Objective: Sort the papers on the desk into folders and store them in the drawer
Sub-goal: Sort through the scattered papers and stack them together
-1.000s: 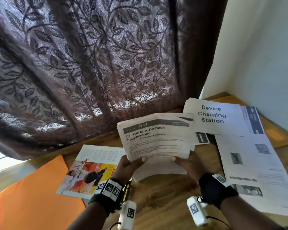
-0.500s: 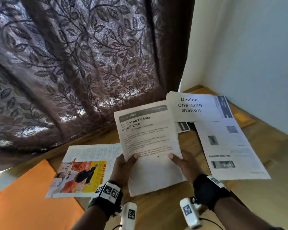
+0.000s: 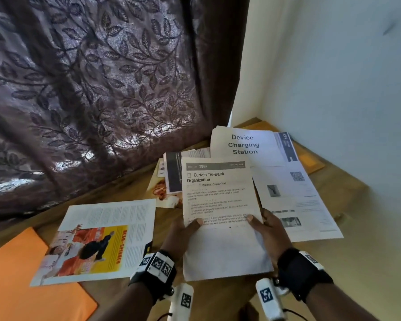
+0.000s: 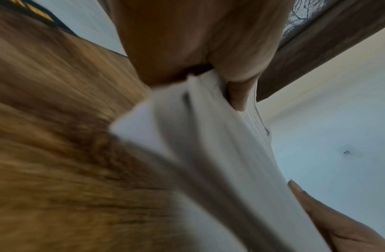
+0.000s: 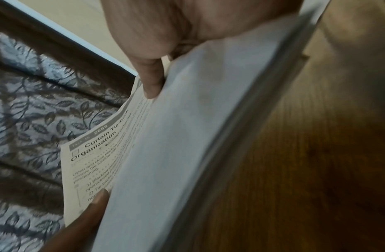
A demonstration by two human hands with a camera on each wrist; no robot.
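Observation:
I hold a small stack of white papers [image 3: 220,205] in both hands over the wooden desk [image 3: 333,262]; the top sheet reads "Curtain Tie-back Organization" [image 5: 94,163]. My left hand [image 3: 183,232] grips the stack's left edge, thumb on top. My right hand [image 3: 269,228] grips the right edge the same way. The stack's lower edge [image 4: 187,136] rests near the desk. More sheets [image 3: 294,200] lie on the desk to the right, one titled "Device Charging Station" [image 3: 243,144]. An orange folder [image 3: 16,286] lies at the near left.
An open magazine page [image 3: 102,239] lies between the orange folder and my hands. Further printed pages [image 3: 171,174] lie behind the stack. A brown patterned curtain [image 3: 90,89] hangs along the desk's far edge. A white wall [image 3: 345,89] bounds the right side.
The stack has come down and tilted flatter towards the desk, now upright in portrait in front of me. The head view has swung right and down, showing more pages behind it.

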